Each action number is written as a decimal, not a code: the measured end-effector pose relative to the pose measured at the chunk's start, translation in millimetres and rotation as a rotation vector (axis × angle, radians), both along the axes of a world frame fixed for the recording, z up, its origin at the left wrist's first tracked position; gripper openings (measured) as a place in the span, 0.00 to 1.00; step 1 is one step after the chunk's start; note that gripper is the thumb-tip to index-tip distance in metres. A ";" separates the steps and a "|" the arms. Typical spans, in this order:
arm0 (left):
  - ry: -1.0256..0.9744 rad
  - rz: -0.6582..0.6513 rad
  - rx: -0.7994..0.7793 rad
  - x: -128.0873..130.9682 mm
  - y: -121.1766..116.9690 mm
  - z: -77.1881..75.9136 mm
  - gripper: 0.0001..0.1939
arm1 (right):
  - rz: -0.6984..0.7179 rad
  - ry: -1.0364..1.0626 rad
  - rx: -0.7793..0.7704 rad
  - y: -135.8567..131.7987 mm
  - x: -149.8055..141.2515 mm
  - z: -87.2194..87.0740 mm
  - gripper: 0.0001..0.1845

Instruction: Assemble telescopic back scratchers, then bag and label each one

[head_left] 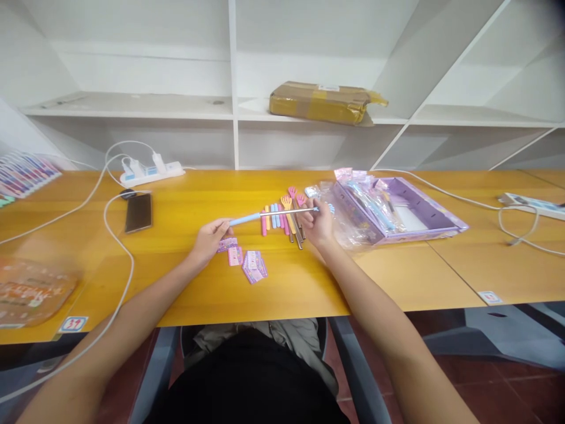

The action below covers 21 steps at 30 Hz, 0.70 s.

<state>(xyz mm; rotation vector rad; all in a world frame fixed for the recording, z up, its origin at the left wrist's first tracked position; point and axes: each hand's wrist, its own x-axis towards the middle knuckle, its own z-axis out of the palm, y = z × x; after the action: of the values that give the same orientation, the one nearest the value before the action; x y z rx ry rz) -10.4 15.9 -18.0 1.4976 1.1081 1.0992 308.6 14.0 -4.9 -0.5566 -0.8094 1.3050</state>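
Observation:
A back scratcher [282, 212] with a blue handle, a metal rod and a small blue hand-shaped head stretches between my two hands above the table. The blue handle end is pinched in my left hand [212, 235]. My right hand [318, 222] closes round the rod near the blue head. Beneath it lie several coloured handles [272, 218] in pink, yellow and blue, side by side. More scratcher parts with a yellow hand-shaped head [286, 202], pink heads [292, 192] and metal rods lie by my right hand. Purple printed cards [254, 267] rest below my left hand.
A purple box [424, 197] with bagged items stands at right beside clear plastic wrap [353, 229]. At left are a phone [138, 212], a power strip [152, 172], cables and an orange package [35, 288]. A taped carton [324, 103] sits on the shelf.

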 end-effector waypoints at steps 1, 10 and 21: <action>0.031 0.002 0.029 -0.6 0.0 0.7 0.23 | -0.016 -0.014 0.003 -0.2 0.3 0.7 0.23; 0.211 -0.004 0.172 -3.7 -4.6 8.8 0.21 | -0.074 -0.078 0.041 -1.9 2.2 2.0 0.25; 0.199 -0.052 0.127 -2.6 -9.2 7.1 0.23 | -0.073 -0.121 0.036 -4.5 -0.5 1.7 0.25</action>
<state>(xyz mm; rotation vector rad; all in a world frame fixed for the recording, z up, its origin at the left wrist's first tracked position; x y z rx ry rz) -13.0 6.7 -10.9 1.7567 1.1447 1.0173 308.1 9.5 -3.2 -0.6351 -0.9028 1.1964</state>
